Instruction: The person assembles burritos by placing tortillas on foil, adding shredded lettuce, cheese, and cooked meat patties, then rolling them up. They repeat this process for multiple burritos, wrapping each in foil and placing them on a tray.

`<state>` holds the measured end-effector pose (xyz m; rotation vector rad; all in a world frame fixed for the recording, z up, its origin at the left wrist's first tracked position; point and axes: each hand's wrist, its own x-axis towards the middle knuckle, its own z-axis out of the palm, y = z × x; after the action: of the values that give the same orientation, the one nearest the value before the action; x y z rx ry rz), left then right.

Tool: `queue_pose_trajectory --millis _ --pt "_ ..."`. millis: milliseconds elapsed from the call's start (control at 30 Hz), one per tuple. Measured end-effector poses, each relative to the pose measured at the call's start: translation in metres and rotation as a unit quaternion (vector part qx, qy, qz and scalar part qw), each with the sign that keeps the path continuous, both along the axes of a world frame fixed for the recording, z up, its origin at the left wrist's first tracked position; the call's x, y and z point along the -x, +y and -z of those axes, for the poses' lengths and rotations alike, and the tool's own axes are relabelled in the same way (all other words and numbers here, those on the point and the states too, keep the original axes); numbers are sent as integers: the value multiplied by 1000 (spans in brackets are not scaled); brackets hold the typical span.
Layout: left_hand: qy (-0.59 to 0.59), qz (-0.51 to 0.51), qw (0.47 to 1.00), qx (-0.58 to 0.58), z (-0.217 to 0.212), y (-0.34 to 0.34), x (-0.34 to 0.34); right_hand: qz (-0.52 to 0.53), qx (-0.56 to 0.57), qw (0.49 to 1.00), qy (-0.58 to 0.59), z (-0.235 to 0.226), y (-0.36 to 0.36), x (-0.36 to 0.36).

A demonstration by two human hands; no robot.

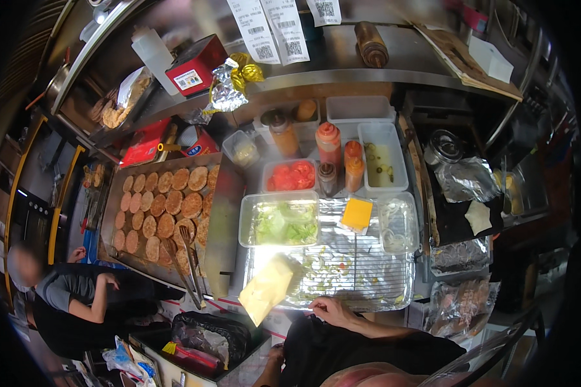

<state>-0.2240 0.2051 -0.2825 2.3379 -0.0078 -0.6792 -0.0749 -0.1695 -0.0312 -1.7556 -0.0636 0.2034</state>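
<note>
My right hand (330, 311) rests at the front edge of a foil-lined tray with a wire rack (342, 284), its fingers loosely spread, with nothing visible in them. Low beside my dark clothing, my left hand (275, 354) hangs at the counter's front; its fingers are mostly hidden. A pale yellow paper packet (265, 291) lies at the tray's left front corner, apart from both hands. Scraps of lettuce are scattered over the rack. On its far side sit a clear tub of shredded lettuce (279, 220), a stack of orange cheese slices (357, 213) and a tub of sliced onion (397, 222).
Left is a griddle (223, 193) covered with browned patties (174, 204), with metal tongs (190, 264) across its front. Sauce bottles (328, 143), tomato slices (291, 175) and pickles (382, 168) stand behind. A steel shelf (303, 79) overhangs. Another person (77, 290) stands at left.
</note>
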Motion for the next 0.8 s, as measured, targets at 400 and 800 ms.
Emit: queue_pose_trajectory --millis 400,800 --pt "-35 48 998 5 24 18 32 7 -55 997 50 9 12 -5" --pt "217 -419 881 39 -132 -80 -23 -41 -29 995 81 -4 13 -1"
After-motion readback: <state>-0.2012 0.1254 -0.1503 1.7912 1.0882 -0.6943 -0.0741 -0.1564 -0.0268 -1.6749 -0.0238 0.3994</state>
